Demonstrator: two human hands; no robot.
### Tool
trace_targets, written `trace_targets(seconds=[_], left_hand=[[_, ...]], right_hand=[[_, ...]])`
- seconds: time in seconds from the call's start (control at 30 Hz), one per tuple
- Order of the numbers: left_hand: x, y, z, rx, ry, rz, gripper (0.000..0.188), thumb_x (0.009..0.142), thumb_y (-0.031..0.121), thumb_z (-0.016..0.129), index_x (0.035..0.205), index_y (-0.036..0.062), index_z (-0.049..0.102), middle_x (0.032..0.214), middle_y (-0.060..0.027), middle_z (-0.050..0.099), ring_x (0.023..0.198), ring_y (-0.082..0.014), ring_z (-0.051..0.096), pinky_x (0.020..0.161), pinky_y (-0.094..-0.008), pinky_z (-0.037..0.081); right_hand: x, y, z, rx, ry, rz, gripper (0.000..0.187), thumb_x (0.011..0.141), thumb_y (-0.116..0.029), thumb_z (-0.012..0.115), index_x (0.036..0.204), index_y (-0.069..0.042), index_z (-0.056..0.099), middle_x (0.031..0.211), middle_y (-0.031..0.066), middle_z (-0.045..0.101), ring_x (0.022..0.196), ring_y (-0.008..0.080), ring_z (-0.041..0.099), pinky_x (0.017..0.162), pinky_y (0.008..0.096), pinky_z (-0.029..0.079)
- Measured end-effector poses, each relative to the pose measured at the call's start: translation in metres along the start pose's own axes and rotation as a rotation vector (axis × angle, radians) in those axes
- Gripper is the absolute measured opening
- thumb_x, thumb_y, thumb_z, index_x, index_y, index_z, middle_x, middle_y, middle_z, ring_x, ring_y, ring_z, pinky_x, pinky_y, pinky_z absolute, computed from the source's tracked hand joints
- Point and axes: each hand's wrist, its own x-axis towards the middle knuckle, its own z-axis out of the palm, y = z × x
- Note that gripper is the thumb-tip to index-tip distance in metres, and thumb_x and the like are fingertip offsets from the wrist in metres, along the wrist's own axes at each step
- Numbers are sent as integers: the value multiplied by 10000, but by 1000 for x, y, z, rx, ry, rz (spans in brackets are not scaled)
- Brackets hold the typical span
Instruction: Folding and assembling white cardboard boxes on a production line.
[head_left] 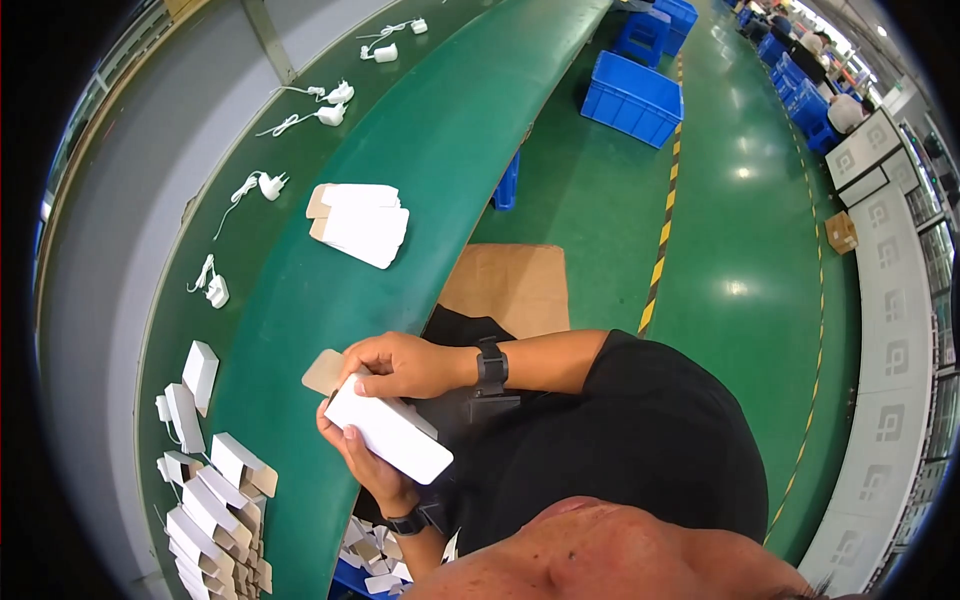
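Observation:
Both hands hold a white cardboard box point(390, 430) above the near edge of the green workbench point(440, 130). My right hand point(405, 365) grips its upper end, the thumb pressed on the white face. My left hand point(365, 460) wraps around the side and underneath, its thumb along the edge. A brown inner flap point(324, 371) sticks out open at the far end of the box. What is inside cannot be seen. Beyond my hands, a small stack of flattened white boxes point(362, 225) lies on the bench.
White plug chargers with cables point(271, 186) line the far side of the bench. Several opened white boxes point(215, 510) crowd its left end. More box pieces point(378, 555) lie in a blue bin below. A blue crate point(633, 98) and cardboard sheet point(510, 285) are on the floor.

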Motion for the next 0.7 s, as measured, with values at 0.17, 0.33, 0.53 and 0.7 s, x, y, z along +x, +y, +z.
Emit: trace_targets(seconds=[0.17,0.33,0.53,0.7], left_hand=[[7,2,-2,3,109,55,586,1013,328,475,1498,99,238,1301,-200,505,1045,-279,626,860,-359,549],[16,-1,-20,361,-9,179,640,1002,118,531,1536,96,179,1301,-176,541,1123,-239,583,979,-366,471],[19,-3,-6,128,-169,216,754,969,56,596,1538,83,102,1389,-235,508,1213,-266,559,1027,-401,445],[10,-4,-17,80,-167,212,693,985,80,581,1532,69,155,1386,-230,504,1227,-272,551,1040,-402,431]], right_hand=[[-2,-18,5,-351,125,-358,226,957,-198,645,1102,-28,681,1188,102,657,1041,187,637,890,327,509],[6,-14,-13,-285,153,-157,132,922,-117,692,985,-5,722,1054,110,723,972,187,677,844,305,528],[1,-34,-27,-175,159,13,160,914,-47,681,1052,5,741,1064,116,726,955,131,668,786,249,533],[7,-22,-30,-159,-11,42,190,905,-11,675,1084,7,736,1141,126,702,993,140,661,815,252,534]])
